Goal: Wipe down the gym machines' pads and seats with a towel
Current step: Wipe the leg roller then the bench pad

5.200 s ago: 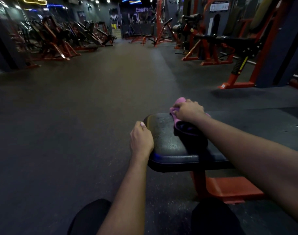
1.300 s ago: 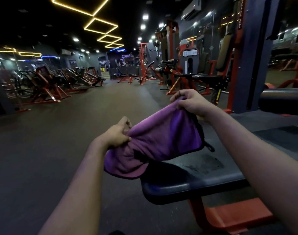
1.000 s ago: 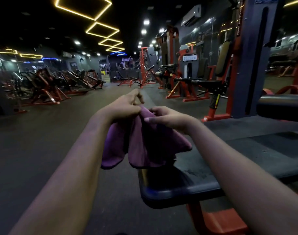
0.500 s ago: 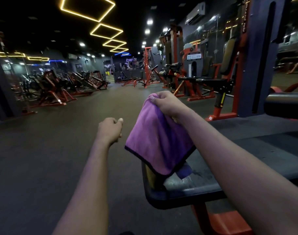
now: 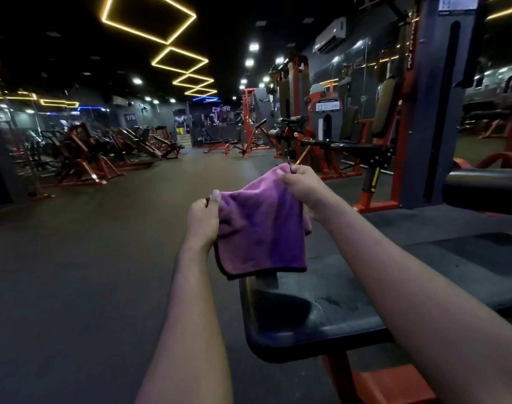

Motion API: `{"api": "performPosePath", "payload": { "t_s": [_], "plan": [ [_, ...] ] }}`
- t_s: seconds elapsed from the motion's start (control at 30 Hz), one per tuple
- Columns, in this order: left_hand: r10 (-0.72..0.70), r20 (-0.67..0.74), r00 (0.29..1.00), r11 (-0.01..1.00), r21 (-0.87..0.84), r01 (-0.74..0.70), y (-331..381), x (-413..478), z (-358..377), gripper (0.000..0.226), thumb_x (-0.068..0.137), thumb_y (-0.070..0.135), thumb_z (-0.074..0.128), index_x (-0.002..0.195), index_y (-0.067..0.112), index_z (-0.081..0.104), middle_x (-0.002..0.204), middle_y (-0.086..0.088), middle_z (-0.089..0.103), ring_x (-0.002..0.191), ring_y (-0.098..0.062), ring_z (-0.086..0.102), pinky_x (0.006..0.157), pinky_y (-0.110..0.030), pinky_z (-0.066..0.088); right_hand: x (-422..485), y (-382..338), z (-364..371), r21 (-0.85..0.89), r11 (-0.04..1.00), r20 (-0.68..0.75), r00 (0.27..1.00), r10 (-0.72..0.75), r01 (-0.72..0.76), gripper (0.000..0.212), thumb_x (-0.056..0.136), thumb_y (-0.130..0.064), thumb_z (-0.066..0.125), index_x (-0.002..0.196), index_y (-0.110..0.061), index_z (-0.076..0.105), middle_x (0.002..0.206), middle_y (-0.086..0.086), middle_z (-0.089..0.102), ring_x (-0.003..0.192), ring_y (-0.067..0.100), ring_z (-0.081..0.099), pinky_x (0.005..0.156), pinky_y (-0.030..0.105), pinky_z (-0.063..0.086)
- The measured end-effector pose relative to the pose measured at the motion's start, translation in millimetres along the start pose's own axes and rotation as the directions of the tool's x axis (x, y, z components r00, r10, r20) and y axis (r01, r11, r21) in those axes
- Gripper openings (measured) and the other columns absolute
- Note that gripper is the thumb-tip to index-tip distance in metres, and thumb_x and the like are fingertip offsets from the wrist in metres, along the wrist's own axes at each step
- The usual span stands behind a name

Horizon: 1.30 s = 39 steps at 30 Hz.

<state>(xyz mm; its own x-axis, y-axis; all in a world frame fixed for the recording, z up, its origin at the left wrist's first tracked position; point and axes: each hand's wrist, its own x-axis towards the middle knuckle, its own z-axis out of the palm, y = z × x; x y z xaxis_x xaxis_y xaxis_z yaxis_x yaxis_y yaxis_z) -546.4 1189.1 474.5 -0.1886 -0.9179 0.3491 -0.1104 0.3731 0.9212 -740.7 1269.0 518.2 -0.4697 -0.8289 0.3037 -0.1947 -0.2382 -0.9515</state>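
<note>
A folded purple towel (image 5: 263,231) hangs in the air between my two hands, just above the near end of a black padded seat (image 5: 316,316). My left hand (image 5: 203,220) pinches the towel's left upper edge. My right hand (image 5: 303,186) grips its upper right corner, a little higher and farther away. The towel's lower hem hangs just over the pad's front end; whether it touches is unclear. The seat rests on an orange steel frame (image 5: 377,383), and a damp smear shows on its surface.
A black roller pad (image 5: 485,188) sticks out at the right. An orange and grey weight machine (image 5: 389,147) stands beyond the seat. More orange machines (image 5: 82,158) line the far left wall. Dark rubber floor (image 5: 88,258) spreads out to the left and ahead.
Five seconds ago my right hand wiped the seat with the towel. Since then the towel was lifted and folded; half a second ago only my right hand held it, now my left hand holds it too.
</note>
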Motion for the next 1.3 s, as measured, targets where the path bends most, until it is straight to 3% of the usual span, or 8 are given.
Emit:
{"api": "performPosePath", "payload": {
  "t_s": [0.13,0.23,0.4,0.5,0.67,0.87,0.97,1.3],
  "plan": [
    [0.146,-0.209,0.967,0.957,0.276,-0.085,13,6,2,0.013,0.092,0.026,0.068,0.093,0.014,0.072,0.085,-0.002,0.066,0.083,-0.022,0.061,0.07,-0.026,0.042,8,3,-24,-0.453,0.885,0.018,0.991,0.13,-0.107,0.018,0.09,0.0,0.065,0.105,-0.009,0.07,0.09,0.008,0.069,0.075,0.02,0.065,0.057,0.029,0.055],
    [0.126,-0.087,0.988,0.962,0.255,-0.101,22,14,3,0.009,0.085,0.022,0.071,0.088,0.013,0.072,0.084,-0.004,0.07,0.08,-0.023,0.064,0.074,-0.031,0.049,11,10,-34,-0.526,0.84,-0.045,0.99,0.131,-0.135,0.019,0.083,-0.002,0.072,0.1,-0.011,0.073,0.099,0.013,0.073,0.09,0.028,0.071,0.075,0.043,0.063],
    [-0.272,-0.114,0.955,0.956,0.077,0.282,23,15,-3,0.069,0.075,0.061,0.055,0.105,0.0,0.065,0.101,-0.024,0.07,0.084,-0.038,0.073,0.079,-0.054,0.06,8,7,-32,-0.443,0.895,-0.012,0.998,-0.063,0.051,0.029,0.076,0.008,0.053,0.091,-0.013,0.065,0.092,0.011,0.071,0.086,0.027,0.067,0.074,0.045,0.058],
    [-0.527,0.14,0.839,0.845,0.199,0.497,13,-5,-1,0.06,0.103,0.056,0.037,0.111,-0.002,0.05,0.073,-0.025,0.068,0.059,-0.032,0.07,0.058,-0.04,0.057,7,-8,-32,-0.439,0.894,0.035,0.996,-0.082,0.089,0.03,0.081,0.011,0.046,0.093,-0.012,0.06,0.089,0.008,0.064,0.077,0.022,0.06,0.059,0.034,0.047],
    [-0.518,0.473,0.713,0.847,0.167,0.505,6,-33,22,0.079,0.099,0.072,0.013,0.137,0.007,0.036,0.094,-0.032,0.072,0.086,-0.041,0.074,0.063,-0.043,0.06,8,-29,-27,-0.411,0.901,0.115,0.988,-0.103,0.142,0.035,0.087,0.013,0.042,0.085,-0.019,0.056,0.081,0.001,0.056,0.07,0.012,0.051,0.051,0.019,0.039],
    [-0.338,0.369,0.866,0.892,-0.17,0.42,-4,-31,47,0.08,0.092,0.079,0.014,0.153,0.029,0.024,0.141,-0.017,0.054,0.11,-0.043,0.066,0.069,-0.057,0.06,3,-26,-30,-0.241,0.967,0.032,0.996,-0.078,0.083,0.037,0.09,0.013,0.037,0.09,-0.02,0.056,0.087,0.003,0.059,0.07,0.011,0.054,0.051,0.016,0.043],
    [-0.214,0.161,0.963,0.926,-0.281,0.253,5,-34,51,0.07,0.1,0.062,0.029,0.156,0.03,0.002,0.16,-0.013,0.028,0.139,-0.036,0.041,0.108,-0.06,0.041,-1,-16,-33,-0.102,0.994,-0.012,0.999,-0.041,0.04,0.036,0.088,0.012,0.036,0.096,-0.016,0.058,0.09,0.008,0.063,0.07,0.015,0.058,0.057,0.024,0.048],
    [-0.159,-0.069,0.985,0.985,0.053,0.163,23,-4,47,0.059,0.088,0.024,0.076,0.131,0.002,0.043,0.128,-0.017,0.055,0.109,-0.029,0.059,0.097,-0.037,0.052,8,15,-50,-0.218,0.958,-0.255,0.958,0.127,-0.185,0.011,0.06,-0.017,0.062,0.07,-0.013,0.065,0.069,0.007,0.061,0.064,0.025,0.058,0.061,0.037,0.057]
  ]
}}
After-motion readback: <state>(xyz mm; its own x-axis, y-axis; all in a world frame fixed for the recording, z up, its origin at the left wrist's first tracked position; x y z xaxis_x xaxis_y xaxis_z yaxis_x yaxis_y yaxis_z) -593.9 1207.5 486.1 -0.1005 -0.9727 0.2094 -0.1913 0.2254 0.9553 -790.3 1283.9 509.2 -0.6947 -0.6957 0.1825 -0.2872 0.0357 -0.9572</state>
